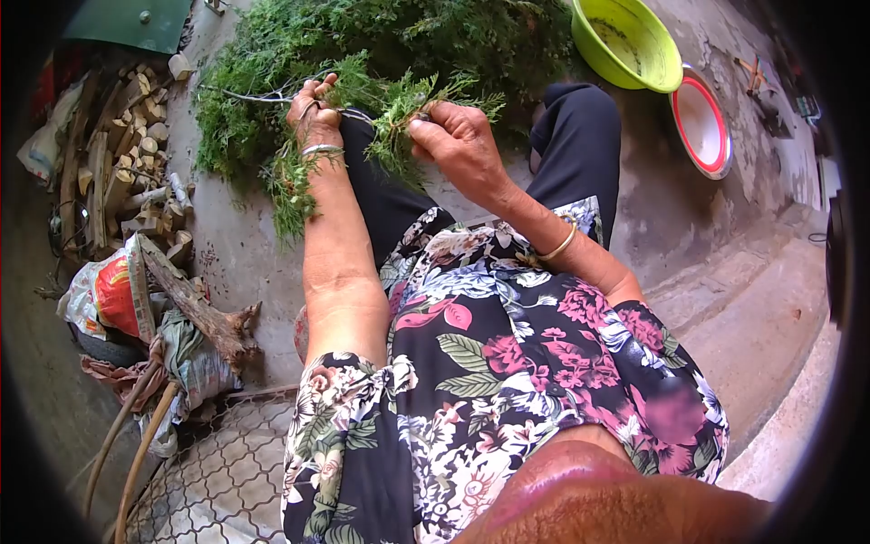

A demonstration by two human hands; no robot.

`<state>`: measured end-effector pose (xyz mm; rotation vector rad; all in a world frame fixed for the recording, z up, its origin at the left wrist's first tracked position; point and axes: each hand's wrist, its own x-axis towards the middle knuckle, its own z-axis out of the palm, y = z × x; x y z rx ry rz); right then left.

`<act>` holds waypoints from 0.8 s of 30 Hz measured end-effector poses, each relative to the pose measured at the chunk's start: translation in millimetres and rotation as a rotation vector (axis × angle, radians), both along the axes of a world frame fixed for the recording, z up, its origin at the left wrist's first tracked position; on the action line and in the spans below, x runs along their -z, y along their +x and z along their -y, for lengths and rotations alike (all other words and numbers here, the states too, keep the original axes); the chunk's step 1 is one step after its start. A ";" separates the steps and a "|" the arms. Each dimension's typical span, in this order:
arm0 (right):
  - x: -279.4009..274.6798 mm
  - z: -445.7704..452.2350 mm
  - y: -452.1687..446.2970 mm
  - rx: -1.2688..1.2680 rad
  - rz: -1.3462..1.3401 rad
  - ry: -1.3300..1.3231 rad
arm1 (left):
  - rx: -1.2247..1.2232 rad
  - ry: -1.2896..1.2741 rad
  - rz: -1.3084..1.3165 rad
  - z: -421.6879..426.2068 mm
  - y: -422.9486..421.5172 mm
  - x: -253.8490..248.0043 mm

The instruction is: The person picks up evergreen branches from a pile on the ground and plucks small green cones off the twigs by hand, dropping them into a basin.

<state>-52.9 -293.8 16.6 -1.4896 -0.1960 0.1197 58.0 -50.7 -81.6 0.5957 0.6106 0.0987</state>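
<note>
My left hand [315,116] is closed around the stem of an evergreen branch [290,186], whose leafy tips hang over my wrist. Another leafy part of the branch [396,118] reaches across to my right hand [460,150]. The thumb and fingers of that hand pinch at the foliage; a small dark bit shows at the fingertips, too small to name. A large heap of cut evergreen branches [435,45] lies on the floor just beyond both hands, in front of my knees.
A yellow-green basin [666,65] and a white, red-rimmed basin [687,118] stand at the right. Split firewood [118,181] is stacked at the left. Below it are bags [113,290], a thick log [195,299] and a metal lattice [227,462]. Concrete steps [734,308] lie to the right.
</note>
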 end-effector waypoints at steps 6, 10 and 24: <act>-14.3 22.7 -7.5 -0.157 -0.199 0.075 | -0.129 -0.028 -0.083 10.6 2.5 -11.8; -27.3 40.6 -6.2 -0.289 -0.292 0.288 | -0.066 -0.012 -0.046 2.7 2.9 -7.4; 8.6 39.3 -5.4 -0.086 -0.361 0.273 | -0.002 -0.128 0.000 -12.0 9.7 7.9</act>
